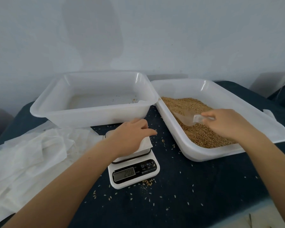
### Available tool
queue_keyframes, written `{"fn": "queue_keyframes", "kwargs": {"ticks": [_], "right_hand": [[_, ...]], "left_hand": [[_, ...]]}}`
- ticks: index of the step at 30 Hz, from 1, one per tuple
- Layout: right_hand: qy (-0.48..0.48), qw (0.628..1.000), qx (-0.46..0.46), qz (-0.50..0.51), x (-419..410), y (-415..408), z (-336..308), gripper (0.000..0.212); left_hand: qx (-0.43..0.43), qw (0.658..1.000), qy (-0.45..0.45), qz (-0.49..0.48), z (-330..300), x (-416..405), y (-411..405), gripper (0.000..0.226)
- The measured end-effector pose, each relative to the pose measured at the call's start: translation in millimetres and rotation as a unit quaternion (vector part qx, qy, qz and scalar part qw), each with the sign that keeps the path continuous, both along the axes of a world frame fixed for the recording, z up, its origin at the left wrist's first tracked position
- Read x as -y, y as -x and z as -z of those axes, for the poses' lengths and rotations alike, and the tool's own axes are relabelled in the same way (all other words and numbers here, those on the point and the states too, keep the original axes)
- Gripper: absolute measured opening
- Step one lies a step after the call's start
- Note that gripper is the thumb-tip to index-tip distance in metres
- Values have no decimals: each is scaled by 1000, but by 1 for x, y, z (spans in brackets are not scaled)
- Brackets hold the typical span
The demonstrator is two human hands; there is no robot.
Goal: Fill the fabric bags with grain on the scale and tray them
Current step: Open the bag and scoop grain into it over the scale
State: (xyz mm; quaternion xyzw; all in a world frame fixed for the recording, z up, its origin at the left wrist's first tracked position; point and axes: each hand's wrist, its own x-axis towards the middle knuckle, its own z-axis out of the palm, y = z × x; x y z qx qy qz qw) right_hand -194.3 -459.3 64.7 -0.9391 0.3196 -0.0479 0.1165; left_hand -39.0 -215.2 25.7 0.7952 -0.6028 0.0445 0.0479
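- We see our left hand [132, 137] lying on a white fabric bag [146, 143] that sits on the platform of the scale [135, 170]; fingers curled loosely over the bag, though we can't tell if they actually pinch it.
- Scale display is lit; digits too blurred to read.
- Our right hand [227, 124] is clamped on the handle of a clear plastic scoop [189, 118], blade lying on the grain [196, 122] in the right tray [174, 134].
- Left tray [92, 115] sits touching the right one at the corner; only a few stray kernels inside.
- A pile of spare fabric bags [31, 155] lies on the worktop [196, 186], left of the scale and just in front of the left tray.
- Loose kernels are scattered over the dark worktop around the scale.
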Motion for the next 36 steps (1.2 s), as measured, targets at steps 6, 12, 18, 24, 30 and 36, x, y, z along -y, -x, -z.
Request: {"fn": "queue_keyframes", "kwargs": {"ticks": [6, 12, 18, 24, 30, 36], "right_hand": [[-5, 1000, 6, -3, -2, 0, 2, 44], [-13, 1000, 25, -10, 1, 3, 6, 43], [-69, 987, 141, -33, -7, 15, -17, 57], [-139, 962, 180, -153, -11, 18, -41, 35], [-203, 932, 133, -270, -28, 10, -39, 36], [-201, 930, 85, -297, -26, 6, -25, 46]], "left_hand": [[79, 995, -54, 16, 3, 14, 3, 42], [43, 999, 0, -21, 3, 2, -5, 19], [-83, 985, 104, -110, -14, -18, -15, 11], [-110, 979, 127, -118, -29, -36, -22, 8], [-82, 985, 128, -82, -44, -44, -21, 11], [-82, 987, 112, -85, -52, -50, -21, 13]]}}
